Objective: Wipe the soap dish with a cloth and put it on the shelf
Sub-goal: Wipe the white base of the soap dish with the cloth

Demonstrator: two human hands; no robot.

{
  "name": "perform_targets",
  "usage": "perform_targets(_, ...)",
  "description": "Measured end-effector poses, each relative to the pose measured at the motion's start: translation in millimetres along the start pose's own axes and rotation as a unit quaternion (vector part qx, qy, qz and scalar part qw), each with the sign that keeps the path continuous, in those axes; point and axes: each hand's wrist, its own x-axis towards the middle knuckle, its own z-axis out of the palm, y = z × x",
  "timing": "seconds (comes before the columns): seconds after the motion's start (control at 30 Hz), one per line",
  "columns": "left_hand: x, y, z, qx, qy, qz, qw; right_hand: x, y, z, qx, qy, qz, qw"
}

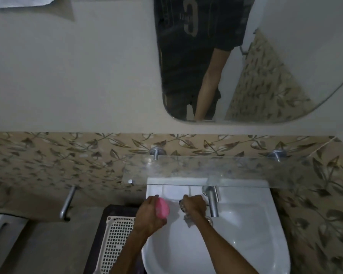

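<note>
Soap dish: pink, gripped in left hand over the washbasin; long axis runs away from the person.
Cloth: bunched in right hand, just beside the dish, apparently not touching.
Glass shelf: directly beyond both hands, above.
Nearer hand: left, already holding.

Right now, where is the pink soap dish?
In the head view, the pink plastic soap dish is gripped in the left hand over the white sink's rear left, below the glass shelf, left of the cloth-holding right hand.
</note>
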Motion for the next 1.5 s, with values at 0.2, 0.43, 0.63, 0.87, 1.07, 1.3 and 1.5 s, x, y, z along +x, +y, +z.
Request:
perform_targets(0.2,43,23,-22,0.151,-0.046,0.110,0.981,-22,53,-8,0.145,0.009,0.043,0.988)
perform_targets(0.43,72,55,-8,0.109,-0.053,0.142,0.982,-74,94,-46,0.210,0.015,0.092,0.973)
perform_targets(0.63,74,67,8,0.145,-0.035,0.160,0.976,-74,95,-68,0.157,0.018,0.044,0.986)
perform_targets(0.87,45,58,25,-0.156,0.055,0.123,0.979,-78,112,-95,0.177,0.005,0.055,0.983)
perform_targets(1.07,-49,77,26,-0.788,-0.227,-0.125,0.558,-86,89,-115,0.145,-0.090,0.057,0.984)
perform_targets(1.3,-91,129,-3,-0.846,-0.265,-0.019,0.463,-108,63,-138,0.116,-0.111,-0.044,0.986)
perform_targets(1.5,-88,158,-27,-0.815,-0.153,0.021,0.558,-123,50,-167,0.273,-0.072,-0.052,0.958)
